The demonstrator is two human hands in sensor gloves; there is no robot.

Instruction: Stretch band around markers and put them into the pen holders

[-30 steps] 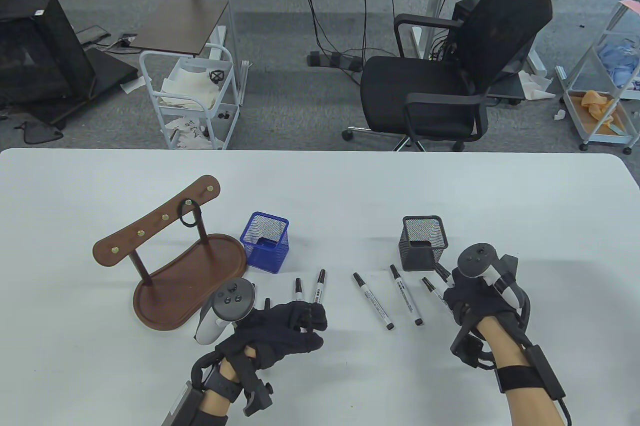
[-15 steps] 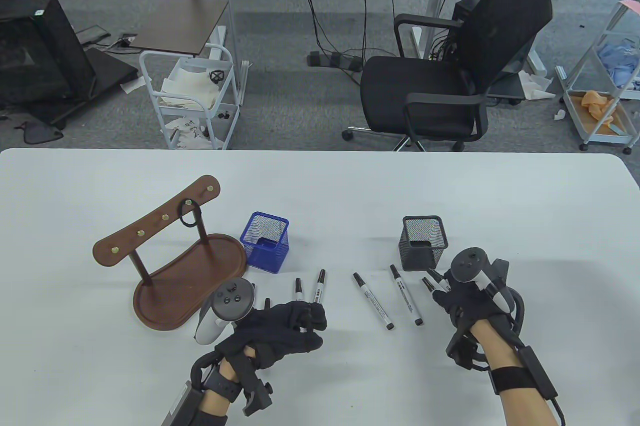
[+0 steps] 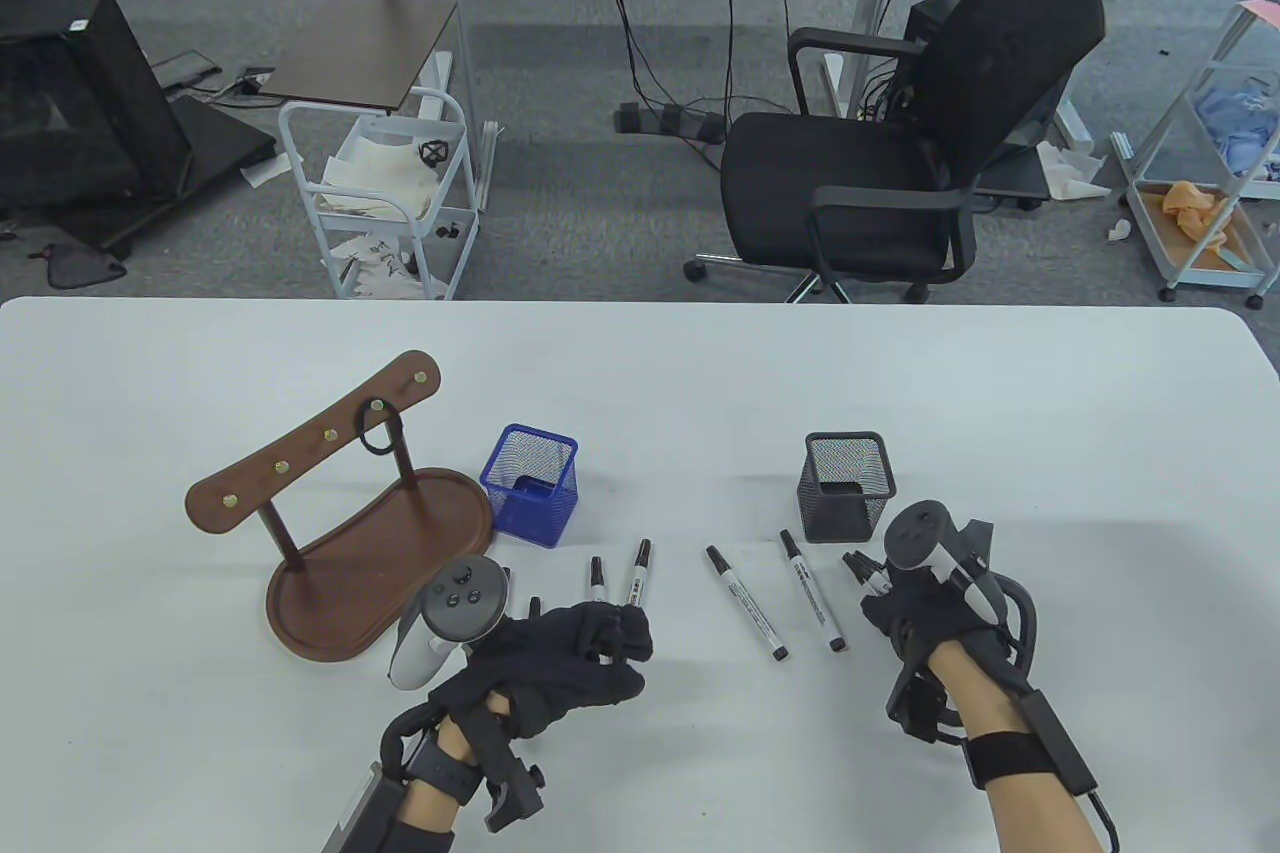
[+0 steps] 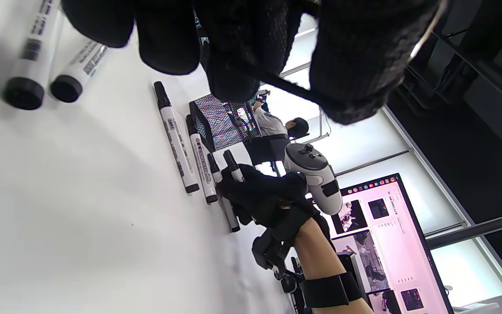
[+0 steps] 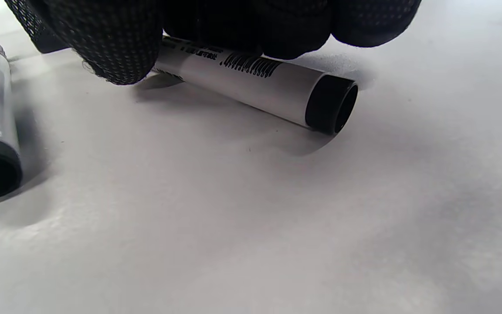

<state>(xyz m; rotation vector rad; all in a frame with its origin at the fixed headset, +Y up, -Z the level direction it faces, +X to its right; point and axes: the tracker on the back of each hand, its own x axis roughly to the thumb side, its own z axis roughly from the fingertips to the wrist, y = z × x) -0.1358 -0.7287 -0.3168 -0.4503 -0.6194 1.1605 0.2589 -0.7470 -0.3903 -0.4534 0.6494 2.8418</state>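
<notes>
Glossy wooden rack [image 3: 380, 543], wire-mesh holders [image 3: 846, 485]

A wide white rectangular table [image 3: 700, 373] carries a brown wooden hook stand [image 3: 340, 533], a blue mesh pen holder [image 3: 530, 485] and a black mesh pen holder [image 3: 846, 485]. Near them, white black-capped markers [image 3: 746, 602] lie flat on it.

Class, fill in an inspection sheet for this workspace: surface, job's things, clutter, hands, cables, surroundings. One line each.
Surface: white table, markers lying loose on it.
Job's things: blue pen holder and black pen holder upright; two markers by the left hand, two more mid-table; a black band hangs on the wooden rack.
Clutter: nothing seen.
Hands: left hand curled, with a thin black band stretched across its fingers; right hand grips a marker.
Cables: glove wiring on both wrists; floor cables under the far desk.
Surroundings: office chair, white cart.
</notes>
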